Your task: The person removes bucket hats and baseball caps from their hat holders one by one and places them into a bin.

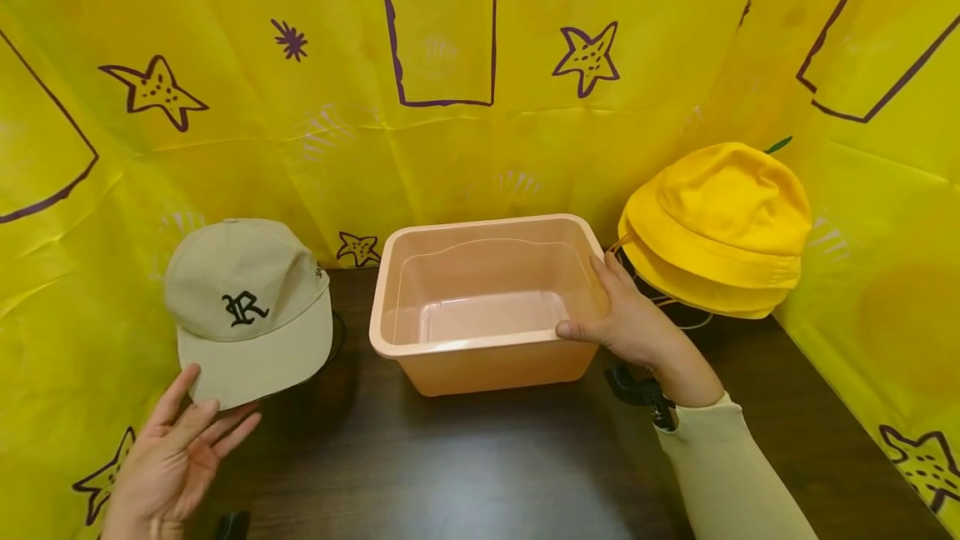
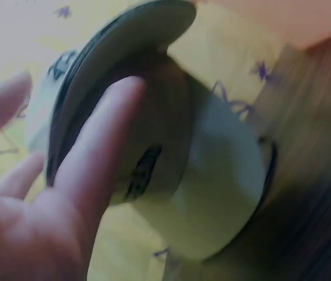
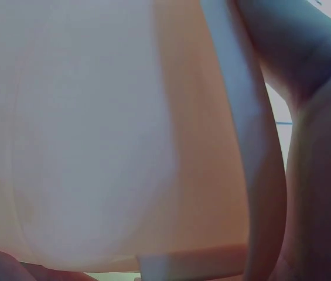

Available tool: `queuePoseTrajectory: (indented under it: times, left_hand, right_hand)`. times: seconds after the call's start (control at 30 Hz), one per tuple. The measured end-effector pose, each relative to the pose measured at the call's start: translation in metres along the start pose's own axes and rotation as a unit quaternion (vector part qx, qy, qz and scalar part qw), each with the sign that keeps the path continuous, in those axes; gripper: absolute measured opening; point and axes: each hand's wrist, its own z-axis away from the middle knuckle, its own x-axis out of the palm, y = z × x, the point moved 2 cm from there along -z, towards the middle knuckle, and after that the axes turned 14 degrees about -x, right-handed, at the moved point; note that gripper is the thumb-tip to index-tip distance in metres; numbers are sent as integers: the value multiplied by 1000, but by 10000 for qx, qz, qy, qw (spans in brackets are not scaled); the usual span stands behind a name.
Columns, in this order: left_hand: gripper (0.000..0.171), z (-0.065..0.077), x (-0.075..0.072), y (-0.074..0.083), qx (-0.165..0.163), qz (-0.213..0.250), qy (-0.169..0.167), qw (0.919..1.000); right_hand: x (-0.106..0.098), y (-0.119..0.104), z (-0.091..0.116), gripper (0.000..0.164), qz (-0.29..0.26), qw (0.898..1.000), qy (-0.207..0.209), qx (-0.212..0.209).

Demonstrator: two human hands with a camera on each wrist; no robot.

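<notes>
In the head view, a beige cap (image 1: 232, 298) with a black embroidered letter stands at the left. My left hand (image 1: 168, 448) pinches the left front of its brim, thumb above and fingers below. The left wrist view shows the brim's underside (image 2: 142, 29) beside my fingers, and a second cap (image 2: 224, 170) with a dark mark beyond it, largely hidden from above. A peach plastic tub (image 1: 495, 369) stands in the middle, nothing visible inside. My right hand (image 1: 630, 323) grips its right front corner, thumb on the front rim. The tub wall (image 3: 95, 129) fills most of the right wrist view.
Stacked yellow brimmed hats (image 1: 720, 232) with thin cords lie at the right, behind my right hand. Yellow printed cloth (image 1: 450, 157) hangs at the back and both sides of the dark wooden table (image 1: 465, 473).
</notes>
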Motion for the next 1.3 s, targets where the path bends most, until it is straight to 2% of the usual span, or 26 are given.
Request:
queuePoseTrajectory:
  times: [0.1, 0.2, 0.37, 0.53, 0.6, 0.63, 0.7, 0.77, 0.83, 0.9, 0.97, 1.03, 1.13, 1.3]
  left_hand:
    - [53, -5, 2, -6, 559, 58, 1087, 9925]
    - [53, -9, 6, -8, 955, 390, 1994, 9745]
    - [64, -13, 13, -7, 1208, 973, 3001, 9412]
    - [69, -14, 20, -5, 1168, 1153, 3750, 9124]
    - [69, -14, 21, -4, 1087, 1108, 3925, 9066]
    - [71, -14, 22, -4, 1023, 1012, 3947, 9074]
    - [79, -14, 23, -5, 859, 690, 3830, 9172]
    - [87, -13, 25, -6, 745, 316, 3552, 9313]
    - [92, -12, 26, -7, 711, 64, 3289, 9417]
    - [88, -11, 27, -9, 832, 172, 3168, 9447]
    - [78, -11, 28, -9, 1044, 487, 3293, 9372]
    - [70, -11, 29, -9, 1246, 713, 3516, 9251]
    - [67, -10, 31, -8, 1426, 902, 3791, 9099]
    - [76, -9, 36, -6, 1417, 762, 3834, 9095]
  right_hand:
    - [-1, -1, 0, 124, 3, 10000, 12, -3]
    - [-1, -1, 0, 124, 8, 10000, 18, -17]
    - [0, 0, -1, 127, -25, 10000, 38, -18]
    - [1, 1, -2, 127, -58, 10000, 78, -7]
    - [2, 1, -2, 126, -61, 9999, 95, -15]
    - [2, 1, -3, 125, -58, 9999, 100, -21]
    - [2, 1, -3, 124, -51, 9999, 116, -42]
    - [3, 1, -3, 125, -54, 9999, 134, -49]
    - [3, 2, -2, 125, -59, 9999, 148, -55]
    - [3, 1, -2, 126, -65, 9998, 156, -67]
    - [2, 1, -1, 126, -57, 9998, 165, -71]
    - [2, 1, -1, 127, -41, 9998, 172, -65]
    - [2, 1, 0, 131, -96, 9997, 200, -49]
    - [2, 1, 1, 135, -227, 9994, 247, -35]
